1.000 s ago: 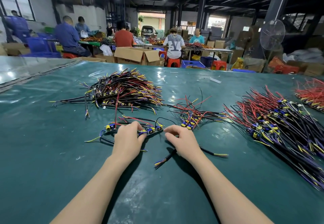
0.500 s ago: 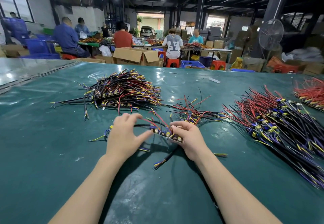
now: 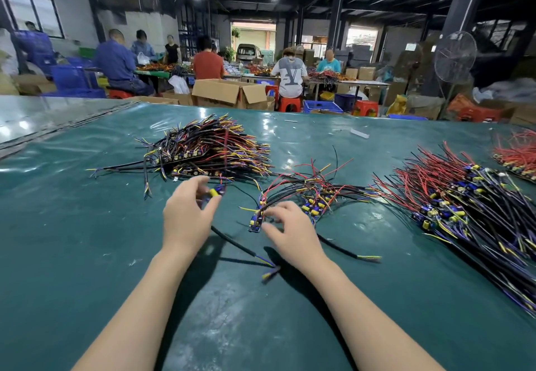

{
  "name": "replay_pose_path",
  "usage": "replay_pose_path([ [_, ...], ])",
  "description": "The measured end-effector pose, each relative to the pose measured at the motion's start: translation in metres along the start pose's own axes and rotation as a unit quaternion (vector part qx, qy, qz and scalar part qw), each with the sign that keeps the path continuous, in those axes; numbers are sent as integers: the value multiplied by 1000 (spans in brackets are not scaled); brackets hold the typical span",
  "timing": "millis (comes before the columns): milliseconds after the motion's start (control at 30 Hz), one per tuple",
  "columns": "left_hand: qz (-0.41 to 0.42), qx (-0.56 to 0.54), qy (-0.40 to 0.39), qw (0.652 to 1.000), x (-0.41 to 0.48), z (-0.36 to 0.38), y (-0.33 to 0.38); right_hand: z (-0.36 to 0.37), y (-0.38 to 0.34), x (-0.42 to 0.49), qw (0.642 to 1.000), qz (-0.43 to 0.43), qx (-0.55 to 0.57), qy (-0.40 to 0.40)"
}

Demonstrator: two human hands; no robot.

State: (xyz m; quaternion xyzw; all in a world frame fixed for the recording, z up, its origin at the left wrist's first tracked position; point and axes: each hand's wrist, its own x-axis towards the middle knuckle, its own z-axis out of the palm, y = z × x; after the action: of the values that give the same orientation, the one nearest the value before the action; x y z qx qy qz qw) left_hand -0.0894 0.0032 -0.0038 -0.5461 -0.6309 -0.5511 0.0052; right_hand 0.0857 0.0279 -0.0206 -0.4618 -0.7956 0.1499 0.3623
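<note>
My left hand [image 3: 188,214] is raised a little over the green table cover [image 3: 72,240] and pinches a small wired board with a yellow part [image 3: 214,192] between thumb and fingers, close to the front edge of the far-left pile of wired boards [image 3: 208,150]. My right hand [image 3: 290,230] has curled fingers on a small circuit board [image 3: 255,221] at the near end of the small middle heap of wired boards [image 3: 313,193]. Black cables [image 3: 240,247] with coloured tips trail under both hands.
A large pile of red and black wired boards [image 3: 470,211] fills the right side, and another red bundle [image 3: 519,153] lies at the far right edge. Beyond the table, people sit at benches among cardboard boxes [image 3: 229,92], red stools and a standing fan [image 3: 455,57].
My left hand has lifted a wired board away toward the far-left pile. My right hand has let go of that piece and shifted right onto a board at the middle heap.
</note>
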Motion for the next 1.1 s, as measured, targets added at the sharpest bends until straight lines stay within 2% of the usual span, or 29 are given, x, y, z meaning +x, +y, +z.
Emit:
replay_pose_path([
  [33, 18, -33, -10, 999, -2, 2, 8, -2, -1, 2, 995, 36, 78, 41],
  [100, 29, -80, -63, 994, -10, 8, 21, -8, -7, 4, 953, 109, 279, 47],
  [133, 29, -97, -101, 990, -16, 12, 26, -9, -9, 4, 929, 129, 344, 34],
  [200, 18, -124, -167, 978, -25, 20, 32, -12, -12, 2, 907, 137, 399, 14],
  [300, -74, -191, -226, 952, -28, 25, 35, -14, -13, 1, 903, 125, 412, 7],
  [367, -184, -297, -270, 897, -27, 24, 35, -15, -13, 0, 908, 117, 402, 5],
  [433, -253, -344, -307, 851, -27, 22, 35, -14, -11, -2, 904, 115, 411, -23],
  [567, -289, -372, -329, 819, -25, 18, 33, -18, -6, -4, 879, 105, 458, -82],
  [733, -292, -420, -378, 772, -23, 16, 33, -28, -3, -1, 884, 85, 445, -110],
  [833, -310, -438, -372, 758, -22, 16, 33, -36, -1, 0, 878, 98, 452, -123],
  [967, -311, -440, -315, 781, -26, 23, 37, -31, -5, -1, 893, 129, 431, -23],
  [1100, -287, -445, -300, 794, -27, 25, 41, -22, -8, 2, 858, 175, 480, 51],
])
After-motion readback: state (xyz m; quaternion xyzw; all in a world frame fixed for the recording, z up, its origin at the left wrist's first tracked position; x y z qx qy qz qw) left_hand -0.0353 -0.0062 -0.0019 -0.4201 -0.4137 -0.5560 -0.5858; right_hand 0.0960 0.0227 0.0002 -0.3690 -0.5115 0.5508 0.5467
